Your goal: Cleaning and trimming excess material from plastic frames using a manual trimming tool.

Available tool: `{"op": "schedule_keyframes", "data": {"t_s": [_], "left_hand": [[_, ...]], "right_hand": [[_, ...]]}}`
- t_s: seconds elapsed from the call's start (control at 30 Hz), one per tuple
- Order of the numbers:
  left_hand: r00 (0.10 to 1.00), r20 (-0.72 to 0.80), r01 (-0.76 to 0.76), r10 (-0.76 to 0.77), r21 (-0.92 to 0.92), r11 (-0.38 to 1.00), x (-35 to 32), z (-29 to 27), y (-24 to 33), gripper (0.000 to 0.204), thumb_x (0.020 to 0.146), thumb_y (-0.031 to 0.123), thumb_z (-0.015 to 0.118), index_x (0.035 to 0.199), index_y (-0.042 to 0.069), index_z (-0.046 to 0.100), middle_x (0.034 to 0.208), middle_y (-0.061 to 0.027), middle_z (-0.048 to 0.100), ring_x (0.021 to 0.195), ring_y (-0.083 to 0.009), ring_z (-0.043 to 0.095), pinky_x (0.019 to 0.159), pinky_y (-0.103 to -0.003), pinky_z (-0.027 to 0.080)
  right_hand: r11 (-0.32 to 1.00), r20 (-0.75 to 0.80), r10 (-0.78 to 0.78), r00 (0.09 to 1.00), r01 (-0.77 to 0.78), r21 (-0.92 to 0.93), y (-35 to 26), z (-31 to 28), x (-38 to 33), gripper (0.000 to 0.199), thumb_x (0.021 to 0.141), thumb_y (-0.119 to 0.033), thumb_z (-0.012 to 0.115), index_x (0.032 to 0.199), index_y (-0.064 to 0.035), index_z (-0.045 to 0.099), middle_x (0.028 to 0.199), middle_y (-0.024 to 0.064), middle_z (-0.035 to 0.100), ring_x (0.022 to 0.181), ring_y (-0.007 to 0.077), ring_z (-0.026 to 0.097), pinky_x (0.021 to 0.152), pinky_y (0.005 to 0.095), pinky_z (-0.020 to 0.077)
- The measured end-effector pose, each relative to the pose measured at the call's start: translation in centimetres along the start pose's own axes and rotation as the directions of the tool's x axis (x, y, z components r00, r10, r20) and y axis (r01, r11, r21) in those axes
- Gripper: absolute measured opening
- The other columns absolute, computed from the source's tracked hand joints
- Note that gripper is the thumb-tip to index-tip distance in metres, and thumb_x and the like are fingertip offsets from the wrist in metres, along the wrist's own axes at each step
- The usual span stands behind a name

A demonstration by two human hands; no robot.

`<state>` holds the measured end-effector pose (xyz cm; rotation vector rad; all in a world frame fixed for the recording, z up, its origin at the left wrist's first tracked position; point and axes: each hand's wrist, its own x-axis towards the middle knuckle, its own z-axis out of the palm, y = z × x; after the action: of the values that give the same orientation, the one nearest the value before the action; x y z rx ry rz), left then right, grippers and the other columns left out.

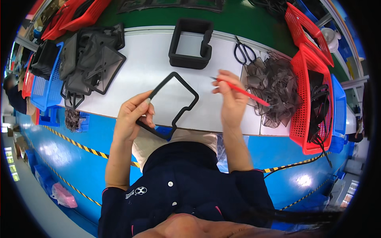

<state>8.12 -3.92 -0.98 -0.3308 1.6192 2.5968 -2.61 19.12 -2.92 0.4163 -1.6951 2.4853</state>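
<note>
My left hand [134,114] pinches one side of a thin black frame [186,83] between thumb and fingers. The frame is tilted over the table's near edge, has a notch on its right side, and its middle is see-through. In my right hand [231,101] is a red pen-shaped tool [251,96] with a dark narrow tip that points left, apart from the frame. The kind of tool cannot be made out. Beyond the frame stands a neat stack of similar black frames [189,62] on the white table [147,47].
Black-handled scissors [243,53] lie at the back right, beside a heap of dark mesh scraps [274,89]. A red basket [300,119] holding black parts borders the table's right end. Mesh-covered frames [95,59] are piled at the left, near a blue basket [48,92].
</note>
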Motion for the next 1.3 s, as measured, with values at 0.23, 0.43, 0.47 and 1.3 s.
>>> {"op": "schedule_keyframes", "data": {"t_s": [0.23, 0.43, 0.47, 1.3], "left_hand": [[0.899, -0.087, -0.007, 0.429, 0.977, 0.212, 1.2, -0.4, -0.4, 0.036, 0.084, 0.013, 0.059, 0.118, 0.002, 0.051, 0.100, -0.0121, 0.058, 0.092, -0.0201, 0.054, 0.081, -0.034, 0.045], [0.817, 0.207, -0.263, 0.538, 0.964, 0.027, 5.2, 1.0, -0.4, 0.040, 0.077, 0.007, 0.063, 0.116, 0.007, 0.056, 0.109, -0.0094, 0.056, 0.098, -0.0239, 0.050, 0.084, -0.034, 0.041], [0.781, 0.343, -0.365, 0.522, 0.929, -0.064, 6.2, 1.2, -0.6, 0.040, 0.075, 0.003, 0.063, 0.115, 0.006, 0.057, 0.109, -0.0100, 0.056, 0.099, -0.0260, 0.050, 0.085, -0.035, 0.042], [0.953, 0.259, -0.297, 0.158, 0.903, 0.310, 3.8, 6.0, 5.2, 0.024, 0.082, 0.002, 0.059, 0.105, 0.001, 0.065, 0.072, -0.0077, 0.060, 0.063, -0.0129, 0.054, 0.059, -0.025, 0.042]], "right_hand": [[0.801, -0.194, 0.052, 0.980, -0.157, -0.577, -2.7, -12.3, 3.2, 0.011, 0.085, -0.006, 0.060, 0.094, -0.0032, 0.066, 0.130, 0.0142, 0.051, 0.070, 0.0058, 0.057, 0.054, 0.0172, 0.0437], [0.690, -0.250, 0.076, 0.965, -0.231, -0.686, -1.7, -13.7, 4.2, 0.011, 0.090, -0.014, 0.056, 0.092, -0.0053, 0.062, 0.080, 0.0048, 0.065, 0.055, 0.0072, 0.058, 0.043, 0.0203, 0.0394], [0.711, -0.274, 0.038, 0.961, -0.219, -0.669, -1.4, -13.7, 4.3, 0.013, 0.092, -0.016, 0.054, 0.094, -0.0058, 0.063, 0.065, 0.0006, 0.059, 0.051, 0.0077, 0.057, 0.041, 0.0215, 0.0378], [0.842, 0.434, 0.537, 0.723, -0.425, -0.332, -2.2, 1.5, 1.2, 0.024, 0.089, -0.025, 0.059, 0.089, -0.0015, 0.066, 0.059, 0.0008, 0.057, 0.050, 0.0043, 0.048, 0.046, 0.0187, 0.0384]]}}
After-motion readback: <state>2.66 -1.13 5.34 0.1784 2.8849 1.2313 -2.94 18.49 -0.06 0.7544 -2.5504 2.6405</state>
